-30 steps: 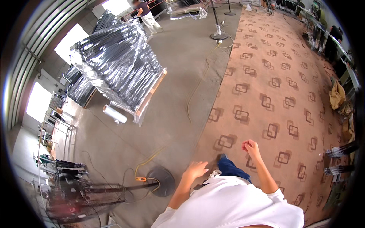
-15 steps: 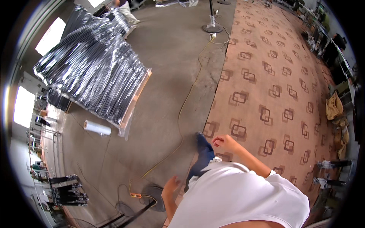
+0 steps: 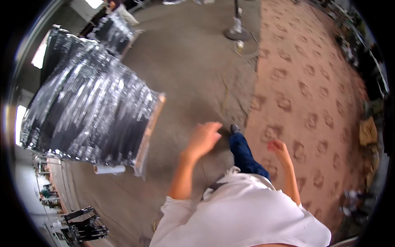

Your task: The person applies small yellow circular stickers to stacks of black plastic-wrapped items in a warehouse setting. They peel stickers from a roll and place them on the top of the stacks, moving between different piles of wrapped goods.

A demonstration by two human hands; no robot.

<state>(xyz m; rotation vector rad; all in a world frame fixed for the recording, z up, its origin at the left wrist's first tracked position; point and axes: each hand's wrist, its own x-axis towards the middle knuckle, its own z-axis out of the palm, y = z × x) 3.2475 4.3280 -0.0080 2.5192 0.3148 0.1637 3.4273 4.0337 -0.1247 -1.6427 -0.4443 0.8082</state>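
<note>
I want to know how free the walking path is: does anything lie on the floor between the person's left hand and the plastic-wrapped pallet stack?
Nothing visible does. Bare concrete floor separates the empty left hand from the wrapped pallet stack. A white roll lies aside, by the stack's near corner.

A loose white short-sleeved top (image 3: 242,214) is worn, its fabric bunched into soft folds across the shoulders and its sleeve hems ending above the elbows, so that both forearms are left bare. Nothing is worn on either wrist, and no glove is seen on the left hand (image 3: 204,139) or on the right hand (image 3: 279,149), though both are smeared by motion blur. A dark band, perhaps a belt, is glimpsed at the lower edge of the top. One leg is clothed in dark blue denim trousers (image 3: 244,154), and a dark shoe (image 3: 235,129) is seen at its end; finer detail cannot be made out.
</note>
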